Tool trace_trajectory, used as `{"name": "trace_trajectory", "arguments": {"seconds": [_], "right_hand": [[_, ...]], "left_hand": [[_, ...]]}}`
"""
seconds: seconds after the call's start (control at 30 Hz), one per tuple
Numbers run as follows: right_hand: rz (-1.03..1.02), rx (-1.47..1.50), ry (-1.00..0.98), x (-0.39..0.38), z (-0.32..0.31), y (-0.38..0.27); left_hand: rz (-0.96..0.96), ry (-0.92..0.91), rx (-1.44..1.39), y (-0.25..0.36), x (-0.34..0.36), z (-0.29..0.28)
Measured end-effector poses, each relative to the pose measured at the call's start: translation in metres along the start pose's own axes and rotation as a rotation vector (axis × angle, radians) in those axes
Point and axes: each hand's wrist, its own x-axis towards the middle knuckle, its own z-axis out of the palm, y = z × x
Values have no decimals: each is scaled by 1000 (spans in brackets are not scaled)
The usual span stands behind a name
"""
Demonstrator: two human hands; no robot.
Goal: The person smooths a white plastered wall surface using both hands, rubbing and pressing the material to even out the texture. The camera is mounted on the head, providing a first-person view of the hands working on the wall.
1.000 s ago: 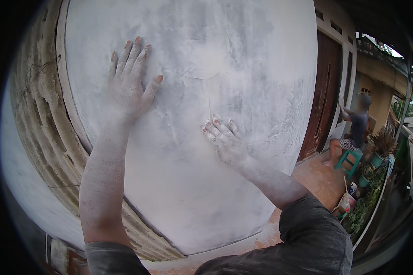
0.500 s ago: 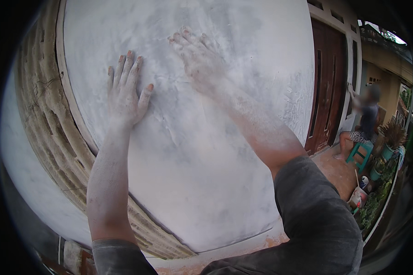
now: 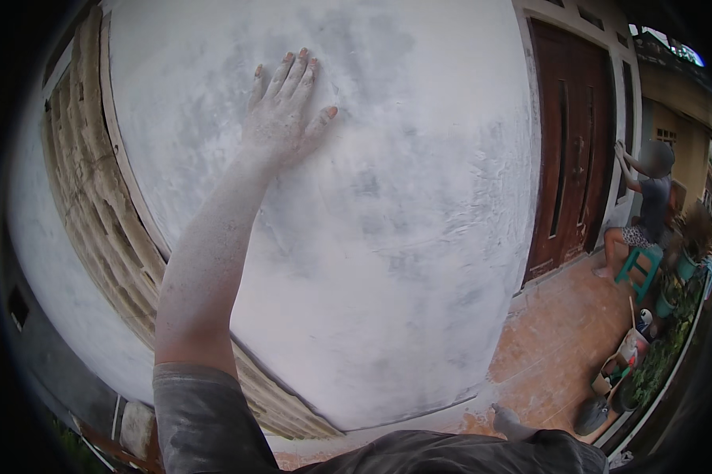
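Note:
My left hand (image 3: 283,110) rests against the upper part of the white wall (image 3: 372,316), fingers stretched and thumb out to the side. White powder coats this hand and its forearm up to the elbow. Nothing shows in its grasp. Around it the wall surface is patchy, with grey smears and thicker white ridges toward the right. My right hand is out of view.
Left of the wall panel runs a rough carved stone-like strip (image 3: 103,197). To the right are a brown door (image 3: 565,150), an orange tiled floor (image 3: 530,340), a person (image 3: 652,193) on a green stool (image 3: 639,272) touching the wall, and potted plants (image 3: 664,300).
My left hand has slid rightward and upward across the wall. My right hand and arm have left the view. The person on the right now has both arms raised.

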Motion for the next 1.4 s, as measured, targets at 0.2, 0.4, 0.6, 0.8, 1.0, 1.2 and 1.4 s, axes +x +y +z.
{"name": "trace_trajectory", "arguments": {"seconds": [0.2,0.4,0.6,0.8,1.0,1.2,1.4], "right_hand": [[255,189,173,-40,27,77],[249,160,-40,-39,71,102],[103,328,38,-11,54,105],[94,209,40,35,6,63],[-64,335,-9,55,19,17],[-166,248,-87,38,37,1],[-188,321,-52,20,21,1]], "left_hand": [[0,192,-112,79,111,-19],[-102,270,-327,113,113,-31],[17,47,-259,159,35,-9],[160,-36,-423,180,-58,10],[92,-128,-496,161,-143,24],[-15,-103,-433,102,-187,41],[-292,-166,-309,41,-211,49]]}}
